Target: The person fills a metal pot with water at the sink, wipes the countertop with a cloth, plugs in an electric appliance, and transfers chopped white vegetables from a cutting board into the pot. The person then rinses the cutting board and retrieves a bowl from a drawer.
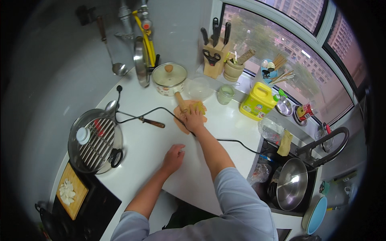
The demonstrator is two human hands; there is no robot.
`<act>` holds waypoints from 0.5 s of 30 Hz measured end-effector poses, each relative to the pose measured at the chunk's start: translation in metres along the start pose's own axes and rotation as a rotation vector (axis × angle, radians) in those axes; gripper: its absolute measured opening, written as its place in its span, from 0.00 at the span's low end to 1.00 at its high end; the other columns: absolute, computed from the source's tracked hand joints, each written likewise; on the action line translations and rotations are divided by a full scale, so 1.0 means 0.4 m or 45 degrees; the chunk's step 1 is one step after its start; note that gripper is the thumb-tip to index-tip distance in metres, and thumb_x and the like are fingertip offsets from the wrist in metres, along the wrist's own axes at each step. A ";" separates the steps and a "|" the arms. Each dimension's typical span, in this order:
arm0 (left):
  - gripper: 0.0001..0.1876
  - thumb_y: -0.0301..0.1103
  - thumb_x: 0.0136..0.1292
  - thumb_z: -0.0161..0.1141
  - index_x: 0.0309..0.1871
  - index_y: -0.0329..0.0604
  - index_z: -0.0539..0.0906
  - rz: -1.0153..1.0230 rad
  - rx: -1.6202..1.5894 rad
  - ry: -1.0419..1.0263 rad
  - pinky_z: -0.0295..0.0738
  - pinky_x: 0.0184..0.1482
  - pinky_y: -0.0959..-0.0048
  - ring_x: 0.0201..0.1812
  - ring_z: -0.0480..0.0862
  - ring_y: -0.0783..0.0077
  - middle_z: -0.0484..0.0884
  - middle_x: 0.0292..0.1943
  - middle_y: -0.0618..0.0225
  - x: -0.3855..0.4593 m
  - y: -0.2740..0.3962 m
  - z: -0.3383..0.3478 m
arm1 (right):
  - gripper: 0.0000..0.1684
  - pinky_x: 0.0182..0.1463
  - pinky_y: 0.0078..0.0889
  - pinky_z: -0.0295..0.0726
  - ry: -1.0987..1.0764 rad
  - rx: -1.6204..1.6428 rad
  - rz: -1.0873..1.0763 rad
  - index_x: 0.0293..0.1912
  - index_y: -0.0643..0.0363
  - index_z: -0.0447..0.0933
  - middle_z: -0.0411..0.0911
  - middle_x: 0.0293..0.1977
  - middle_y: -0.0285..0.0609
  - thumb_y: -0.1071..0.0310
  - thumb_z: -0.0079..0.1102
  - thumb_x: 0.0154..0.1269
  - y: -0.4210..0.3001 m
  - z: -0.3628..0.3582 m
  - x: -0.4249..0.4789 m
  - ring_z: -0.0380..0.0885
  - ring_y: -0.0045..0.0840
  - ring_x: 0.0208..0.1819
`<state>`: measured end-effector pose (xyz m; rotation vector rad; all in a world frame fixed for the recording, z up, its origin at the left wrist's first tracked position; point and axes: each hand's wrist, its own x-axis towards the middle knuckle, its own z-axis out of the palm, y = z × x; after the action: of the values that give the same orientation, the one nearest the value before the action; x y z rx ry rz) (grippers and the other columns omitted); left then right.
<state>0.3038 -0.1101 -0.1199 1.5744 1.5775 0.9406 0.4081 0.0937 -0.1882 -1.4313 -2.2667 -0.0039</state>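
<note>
My right hand (194, 119) reaches to the back of the white countertop (144, 144). It rests on a yellow-green cloth (199, 107) that lies over an orange mat (180, 125); whether its fingers grip the cloth cannot be told. Close behind that hand stands a lidded saucepan (169, 79), its wooden handle pointing towards the fingers. My left hand (174, 158) is held over the nearer part of the counter, fingers slightly bent and apart, with nothing in it. A black cable (156, 109) runs across the counter and by the mat.
A glass-lidded pot (96, 141) and a wooden-handled utensil (153, 123) are at left. Chopped white pieces lie on a cutting board (80, 198). A knife block (212, 66), glass jar (226, 94) and yellow jug (259, 101) stand behind. The sink (262, 192) holds a metal bowl (292, 184).
</note>
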 end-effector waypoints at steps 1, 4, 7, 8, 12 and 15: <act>0.16 0.28 0.63 0.53 0.55 0.40 0.75 0.086 0.062 0.030 0.76 0.49 0.66 0.47 0.80 0.58 0.75 0.53 0.57 0.027 -0.011 0.008 | 0.21 0.68 0.50 0.53 -0.036 0.067 -0.023 0.52 0.47 0.77 0.61 0.64 0.50 0.51 0.51 0.63 0.002 0.004 0.010 0.56 0.51 0.66; 0.19 0.27 0.62 0.53 0.58 0.42 0.71 0.268 0.240 0.036 0.76 0.49 0.64 0.51 0.77 0.56 0.71 0.58 0.59 0.103 -0.004 0.044 | 0.21 0.69 0.49 0.54 -0.181 0.220 -0.065 0.52 0.43 0.77 0.64 0.63 0.45 0.50 0.53 0.62 0.023 -0.014 0.015 0.59 0.50 0.65; 0.22 0.28 0.61 0.54 0.60 0.46 0.69 0.234 0.411 -0.093 0.76 0.49 0.61 0.52 0.77 0.55 0.68 0.60 0.63 0.166 0.048 0.081 | 0.20 0.67 0.48 0.58 -0.205 0.276 -0.128 0.52 0.42 0.77 0.65 0.63 0.42 0.50 0.54 0.61 0.082 -0.019 -0.004 0.60 0.47 0.65; 0.23 0.29 0.60 0.55 0.60 0.48 0.68 0.160 0.466 -0.164 0.76 0.49 0.59 0.50 0.78 0.55 0.67 0.62 0.66 0.181 0.056 0.090 | 0.20 0.60 0.44 0.69 -0.138 0.145 -0.184 0.52 0.41 0.76 0.69 0.59 0.41 0.56 0.58 0.59 0.108 -0.029 -0.021 0.65 0.48 0.62; 0.23 0.30 0.60 0.55 0.60 0.53 0.67 -0.103 0.734 -0.301 0.76 0.47 0.59 0.48 0.79 0.57 0.65 0.64 0.75 0.217 0.050 0.114 | 0.20 0.63 0.43 0.66 -0.150 0.313 -0.179 0.51 0.43 0.76 0.70 0.58 0.42 0.59 0.59 0.57 0.204 -0.138 -0.065 0.64 0.46 0.63; 0.23 0.30 0.60 0.55 0.60 0.52 0.68 -0.115 0.727 -0.324 0.75 0.51 0.62 0.53 0.77 0.58 0.66 0.65 0.74 0.213 0.098 0.109 | 0.19 0.65 0.44 0.63 -0.154 0.354 -0.128 0.50 0.45 0.77 0.72 0.56 0.43 0.61 0.59 0.56 0.308 -0.179 -0.101 0.64 0.47 0.62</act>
<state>0.3602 -0.0245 -0.1058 1.8884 1.8030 0.2238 0.5548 0.0984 -0.1682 -1.2012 -2.3244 0.3610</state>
